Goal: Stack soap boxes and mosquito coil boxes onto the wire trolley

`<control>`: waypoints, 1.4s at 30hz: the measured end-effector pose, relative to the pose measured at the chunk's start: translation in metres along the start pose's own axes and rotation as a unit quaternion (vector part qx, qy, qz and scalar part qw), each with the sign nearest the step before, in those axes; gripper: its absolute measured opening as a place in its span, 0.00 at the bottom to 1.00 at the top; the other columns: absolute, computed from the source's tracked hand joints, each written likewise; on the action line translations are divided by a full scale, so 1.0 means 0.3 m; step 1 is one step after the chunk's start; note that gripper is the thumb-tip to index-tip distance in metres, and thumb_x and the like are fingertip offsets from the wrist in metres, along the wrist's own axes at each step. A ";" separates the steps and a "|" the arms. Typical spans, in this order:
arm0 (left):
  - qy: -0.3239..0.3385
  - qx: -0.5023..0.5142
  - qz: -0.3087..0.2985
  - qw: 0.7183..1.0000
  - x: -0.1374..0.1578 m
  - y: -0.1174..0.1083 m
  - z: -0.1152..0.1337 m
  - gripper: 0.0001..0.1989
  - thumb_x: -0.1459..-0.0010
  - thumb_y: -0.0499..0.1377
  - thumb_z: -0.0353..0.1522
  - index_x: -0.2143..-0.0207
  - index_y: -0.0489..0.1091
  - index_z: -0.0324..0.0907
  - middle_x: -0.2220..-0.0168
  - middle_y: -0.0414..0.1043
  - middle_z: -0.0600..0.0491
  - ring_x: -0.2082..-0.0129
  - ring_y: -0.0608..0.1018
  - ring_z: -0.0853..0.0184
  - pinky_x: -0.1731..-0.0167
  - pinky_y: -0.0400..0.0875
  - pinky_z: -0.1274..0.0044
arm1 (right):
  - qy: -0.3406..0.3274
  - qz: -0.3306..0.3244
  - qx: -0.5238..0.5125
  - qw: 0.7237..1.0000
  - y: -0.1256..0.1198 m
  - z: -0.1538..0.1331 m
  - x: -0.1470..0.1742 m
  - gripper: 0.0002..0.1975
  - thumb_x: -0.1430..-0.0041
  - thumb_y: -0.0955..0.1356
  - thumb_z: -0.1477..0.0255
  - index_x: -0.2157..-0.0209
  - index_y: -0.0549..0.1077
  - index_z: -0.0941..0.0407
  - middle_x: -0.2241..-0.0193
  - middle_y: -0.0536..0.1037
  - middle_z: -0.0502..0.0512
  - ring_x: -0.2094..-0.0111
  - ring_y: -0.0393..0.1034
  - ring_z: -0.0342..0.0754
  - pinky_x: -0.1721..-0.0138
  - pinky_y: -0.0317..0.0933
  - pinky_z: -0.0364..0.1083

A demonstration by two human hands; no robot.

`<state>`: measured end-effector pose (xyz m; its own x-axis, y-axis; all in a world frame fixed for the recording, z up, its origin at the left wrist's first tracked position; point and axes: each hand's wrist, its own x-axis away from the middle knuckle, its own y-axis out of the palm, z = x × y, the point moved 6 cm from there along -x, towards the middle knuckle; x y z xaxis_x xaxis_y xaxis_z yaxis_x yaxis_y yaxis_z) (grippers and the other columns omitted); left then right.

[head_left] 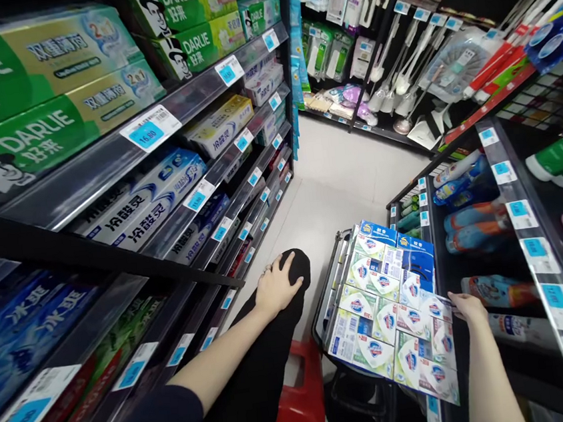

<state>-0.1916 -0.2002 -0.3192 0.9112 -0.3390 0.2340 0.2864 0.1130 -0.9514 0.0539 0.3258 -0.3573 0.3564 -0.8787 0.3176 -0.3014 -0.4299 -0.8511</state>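
White-and-green soap boxes (388, 320) with blue-and-red emblems lie in a tight block right of lower centre, near the right-hand shelf (530, 238), with pale floor (341, 178) free above. The left hand (278, 284) spreads over a black-clad knee (301, 266); the right hand (470, 308) meets the block's right edge, though I can't tell whether it grips.

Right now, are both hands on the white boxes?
No, the left hand rests on the black-clad knee, away from the white boxes.
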 end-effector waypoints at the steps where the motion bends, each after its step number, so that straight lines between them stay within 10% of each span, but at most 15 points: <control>1: -0.001 0.000 -0.002 1.000 -0.001 0.000 -0.001 0.34 0.42 0.52 0.46 0.35 0.49 0.50 0.37 0.55 0.46 0.49 0.70 0.52 0.54 0.67 0.66 | 0.010 -0.006 0.012 1.000 -0.001 0.007 0.004 0.13 0.60 0.71 0.61 0.71 0.76 0.54 0.80 0.76 0.56 0.68 0.75 0.56 0.65 0.69 0.51; 10: 0.000 0.005 -0.001 1.000 0.002 -0.007 0.008 0.34 0.42 0.52 0.46 0.35 0.50 0.49 0.38 0.56 0.45 0.49 0.70 0.52 0.54 0.67 0.66 | -0.003 0.042 0.109 0.993 -0.024 -0.077 0.108 0.15 0.52 0.68 0.61 0.67 0.78 0.55 0.67 0.78 0.65 0.59 0.72 0.64 0.58 0.63 0.57; 18: -0.001 -0.004 0.006 1.000 0.001 -0.004 0.002 0.34 0.42 0.52 0.45 0.35 0.50 0.49 0.38 0.57 0.45 0.50 0.70 0.52 0.55 0.68 0.66 | -0.086 -0.026 0.153 0.984 0.150 -0.337 0.150 0.15 0.45 0.65 0.62 0.64 0.80 0.55 0.64 0.79 0.62 0.59 0.73 0.59 0.59 0.63 0.50; 42: -0.003 0.003 -0.004 1.000 0.000 -0.007 0.005 0.34 0.42 0.52 0.45 0.35 0.49 0.49 0.38 0.55 0.46 0.50 0.70 0.53 0.54 0.67 0.66 | -0.066 -0.004 0.141 0.988 0.164 -0.328 0.168 0.18 0.47 0.65 0.58 0.64 0.80 0.55 0.63 0.79 0.62 0.59 0.72 0.61 0.60 0.62 0.51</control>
<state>-0.1916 -0.1990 -0.3168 0.9109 -0.3338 0.2425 0.2953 0.1170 -0.9482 -0.0301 0.2399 -0.3420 0.4758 -0.8323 0.2842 -0.0456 -0.3461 -0.9371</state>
